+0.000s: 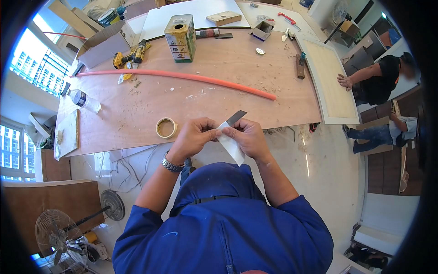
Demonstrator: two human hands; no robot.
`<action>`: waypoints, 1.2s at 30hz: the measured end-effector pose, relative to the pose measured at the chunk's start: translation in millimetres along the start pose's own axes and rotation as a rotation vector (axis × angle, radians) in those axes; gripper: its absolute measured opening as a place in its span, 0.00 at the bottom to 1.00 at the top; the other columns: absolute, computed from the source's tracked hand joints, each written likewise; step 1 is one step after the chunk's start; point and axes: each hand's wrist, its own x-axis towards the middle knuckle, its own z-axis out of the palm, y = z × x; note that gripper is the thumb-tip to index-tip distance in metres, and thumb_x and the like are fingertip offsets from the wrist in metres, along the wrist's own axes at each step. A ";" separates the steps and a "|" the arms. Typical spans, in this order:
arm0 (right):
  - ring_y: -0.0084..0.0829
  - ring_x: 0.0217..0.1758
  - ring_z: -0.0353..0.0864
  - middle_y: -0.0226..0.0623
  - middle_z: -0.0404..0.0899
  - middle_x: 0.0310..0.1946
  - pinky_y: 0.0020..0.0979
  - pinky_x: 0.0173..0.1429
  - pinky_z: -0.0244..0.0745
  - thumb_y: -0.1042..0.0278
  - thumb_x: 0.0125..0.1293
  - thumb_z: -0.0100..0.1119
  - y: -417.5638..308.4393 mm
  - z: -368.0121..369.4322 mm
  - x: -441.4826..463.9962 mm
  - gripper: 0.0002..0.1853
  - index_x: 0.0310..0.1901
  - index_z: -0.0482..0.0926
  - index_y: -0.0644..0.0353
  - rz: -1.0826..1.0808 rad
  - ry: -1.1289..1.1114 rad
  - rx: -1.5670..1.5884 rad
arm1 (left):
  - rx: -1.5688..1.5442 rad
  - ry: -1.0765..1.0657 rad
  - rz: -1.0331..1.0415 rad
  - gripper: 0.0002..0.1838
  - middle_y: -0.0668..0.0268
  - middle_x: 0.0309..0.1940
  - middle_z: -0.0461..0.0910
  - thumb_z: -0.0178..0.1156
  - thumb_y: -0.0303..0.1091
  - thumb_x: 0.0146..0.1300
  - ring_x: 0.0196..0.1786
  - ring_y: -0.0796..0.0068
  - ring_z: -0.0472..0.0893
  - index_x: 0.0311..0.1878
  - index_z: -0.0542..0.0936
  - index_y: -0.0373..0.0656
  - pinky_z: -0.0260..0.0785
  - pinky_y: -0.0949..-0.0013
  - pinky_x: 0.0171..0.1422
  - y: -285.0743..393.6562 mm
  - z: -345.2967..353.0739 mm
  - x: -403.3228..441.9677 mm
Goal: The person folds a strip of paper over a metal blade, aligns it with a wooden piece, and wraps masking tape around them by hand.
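Note:
Between my hands, in front of the table's near edge, is a flat dark blade [237, 118] with a white, paper-like wrap [233, 148] around its lower part. My left hand [196, 135] pinches the white part from the left, thumb on top. From the other side my right hand [247, 137] grips it too, its thumb close to the left one. The blade's dark end sticks out above my fingers, and the white end hangs below. A roll of masking tape [166, 128] lies on the table just left of my left hand.
On the wooden table [219, 107] lie a long orange tube [200, 77], a metal can [180, 39], a yellow drill [132, 55], a plastic bottle [82, 100] and a hand plane [300, 66]. Two people stand at right, one touching a pale panel [331, 80]. A fan [59, 237] stands lower left.

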 end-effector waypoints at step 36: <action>0.16 0.31 0.74 0.28 0.81 0.27 0.25 0.38 0.72 0.58 0.63 0.70 8.6 15.0 -34.7 0.14 0.35 0.83 0.62 -0.103 0.243 -0.191 | 0.134 -0.241 0.089 0.08 0.65 0.31 0.83 0.63 0.29 0.67 0.34 0.80 0.80 0.40 0.81 0.31 0.74 0.76 0.42 -8.4 -1.5 15.6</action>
